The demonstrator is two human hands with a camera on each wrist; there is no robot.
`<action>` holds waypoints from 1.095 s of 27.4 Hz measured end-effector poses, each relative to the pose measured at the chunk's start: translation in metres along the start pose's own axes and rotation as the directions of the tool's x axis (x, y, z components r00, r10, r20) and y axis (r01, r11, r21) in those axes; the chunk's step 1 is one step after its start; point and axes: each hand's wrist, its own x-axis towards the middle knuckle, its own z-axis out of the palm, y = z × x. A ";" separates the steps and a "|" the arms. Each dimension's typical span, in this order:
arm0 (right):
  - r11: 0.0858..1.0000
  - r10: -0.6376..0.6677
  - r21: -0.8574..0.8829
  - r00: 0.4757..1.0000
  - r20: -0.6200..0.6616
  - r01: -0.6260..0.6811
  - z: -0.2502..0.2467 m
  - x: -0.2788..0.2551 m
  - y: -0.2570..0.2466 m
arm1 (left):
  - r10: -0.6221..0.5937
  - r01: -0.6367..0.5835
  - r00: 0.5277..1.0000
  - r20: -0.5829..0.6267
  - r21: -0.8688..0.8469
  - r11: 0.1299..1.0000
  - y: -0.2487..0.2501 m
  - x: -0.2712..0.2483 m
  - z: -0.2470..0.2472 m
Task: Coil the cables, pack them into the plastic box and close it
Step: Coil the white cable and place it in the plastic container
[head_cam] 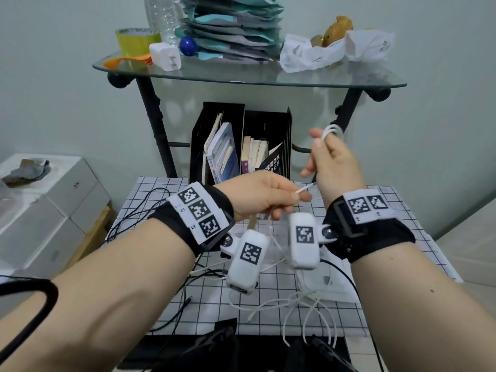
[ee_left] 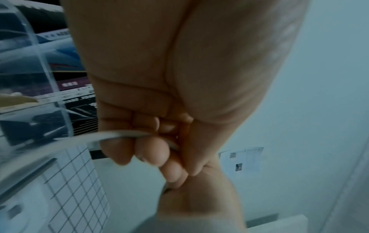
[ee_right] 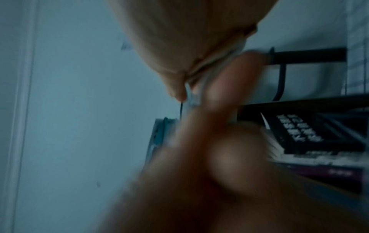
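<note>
Two hands are holding one thin white cable [head_cam: 304,189] above the grid-patterned tabletop [head_cam: 271,284]: the right hand [head_cam: 335,162] is pinching a few small loops of it at its fingertips, while the left hand [head_cam: 264,198] is gripping the straight run just below. The cable's slack is trailing down in loose tangles onto the tabletop, beside several black cables [head_cam: 134,216] sprawling at the left.

Cables [head_cam: 300,304] on table [head_cam: 375,312], book rack [head_cam: 239,146] behind.
</note>
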 end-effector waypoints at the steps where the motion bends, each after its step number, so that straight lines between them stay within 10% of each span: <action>1: 0.997 0.006 -0.076 0.997 0.079 0.000 0.001 -0.002 -0.001 | 0.020 -0.019 1.000 -0.016 0.029 0.999 0.004 0.000 -0.001; 10: 0.955 0.274 -0.223 0.862 0.426 -0.194 0.002 -0.015 -0.017 | 0.230 -0.211 0.925 -0.302 0.092 0.973 0.012 0.004 -0.017; 15: 0.920 0.258 0.099 0.777 0.574 -0.378 0.003 -0.024 -0.022 | 0.223 -0.217 0.901 -0.371 0.059 0.974 0.006 0.002 -0.022; 30: 0.746 0.311 0.331 0.741 0.595 -0.579 0.010 -0.029 -0.018 | 0.095 -0.174 0.903 -0.418 -0.155 0.973 -0.010 0.004 -0.022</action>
